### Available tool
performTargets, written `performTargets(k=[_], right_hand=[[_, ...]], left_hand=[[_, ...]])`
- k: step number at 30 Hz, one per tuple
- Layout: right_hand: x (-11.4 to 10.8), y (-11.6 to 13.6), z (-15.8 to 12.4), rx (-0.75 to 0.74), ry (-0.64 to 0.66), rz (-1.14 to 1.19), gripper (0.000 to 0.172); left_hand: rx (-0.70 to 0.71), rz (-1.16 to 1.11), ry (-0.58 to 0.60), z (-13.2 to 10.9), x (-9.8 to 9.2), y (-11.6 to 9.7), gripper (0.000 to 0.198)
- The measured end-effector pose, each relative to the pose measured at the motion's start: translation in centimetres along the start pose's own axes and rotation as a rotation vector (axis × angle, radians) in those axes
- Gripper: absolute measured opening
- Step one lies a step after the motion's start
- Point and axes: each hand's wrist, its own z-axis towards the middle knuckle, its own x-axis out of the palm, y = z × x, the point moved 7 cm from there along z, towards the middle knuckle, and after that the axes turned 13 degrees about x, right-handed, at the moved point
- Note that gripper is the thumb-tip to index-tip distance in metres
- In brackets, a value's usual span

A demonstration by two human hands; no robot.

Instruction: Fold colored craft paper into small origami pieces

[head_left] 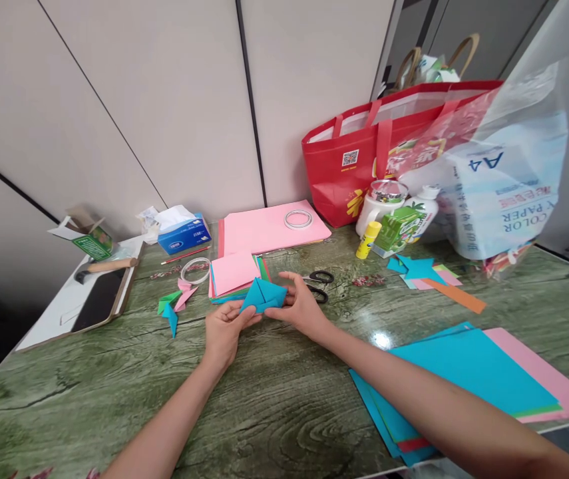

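A folded piece of blue paper is held up between both hands, its flaps meeting along creases on the near face. My left hand pinches its lower left edge with thumb and fingers. On the right side, my right hand grips the other corner, index finger raised a little. Just behind lies a stack of square coloured paper, pink on top. Black-handled scissors rest beyond my right hand, their blades partly hidden. Left of the stack are small folded paper pieces in green, pink and blue.
Large coloured sheets lie under my right forearm. Farther back stand a yellow glue stick, a green carton, a red bag and a plastic paper bag. A tissue box and a hammer are at left.
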Motion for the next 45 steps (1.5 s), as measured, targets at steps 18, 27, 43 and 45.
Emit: performTargets(k=[18, 27, 43, 45], right_hand=[[1.0, 0.3, -0.3, 0.057, 0.235, 0.142, 0.059], [1.2, 0.5, -0.2, 0.032, 0.303, 0.176, 0.048], [-0.1, 0.7, -0.4, -0.032, 0.056, 0.122, 0.027], [0.1, 0.8, -0.5, -0.049, 0.058, 0.084, 0.026]], left_hand=[[-0.015, 0.026, -0.022, 0.4, -0.4, 0.4, 0.028], [-0.043, 0.053, 0.031, 0.6, -0.7, 0.5, 0.027], [-0.108, 0.172, 0.259, -0.1, 0.7, 0.3, 0.026], [-0.104, 0.174, 0.282, -0.2, 1.0, 0.2, 0.026]])
